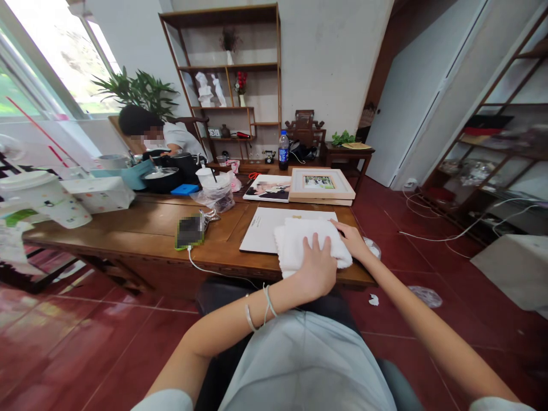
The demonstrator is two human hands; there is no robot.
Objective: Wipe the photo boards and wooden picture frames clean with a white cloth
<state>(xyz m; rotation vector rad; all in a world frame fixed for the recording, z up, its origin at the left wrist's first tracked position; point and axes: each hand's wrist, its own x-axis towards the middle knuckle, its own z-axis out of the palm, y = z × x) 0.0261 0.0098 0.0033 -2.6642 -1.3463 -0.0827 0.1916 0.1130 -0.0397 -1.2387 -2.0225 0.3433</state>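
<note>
While palm-down on the white cloth (293, 238), left hand (317, 265) wide-fingered; right hand (353, 241) at cloth's edge, grip unclear

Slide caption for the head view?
Left hand on a folded white towel over a flat white board, right hand alongside, at a brown wooden table.

Cloth (294, 235) is showing rough, matt pile; table (145, 229) is presenting smooth, semi-glossy wood. Tiles (120, 328) are reflecting glossily. Bag (217, 201) is looking like thin, shiny plastic; bangle (248, 317) is gleaming like metal.
</note>
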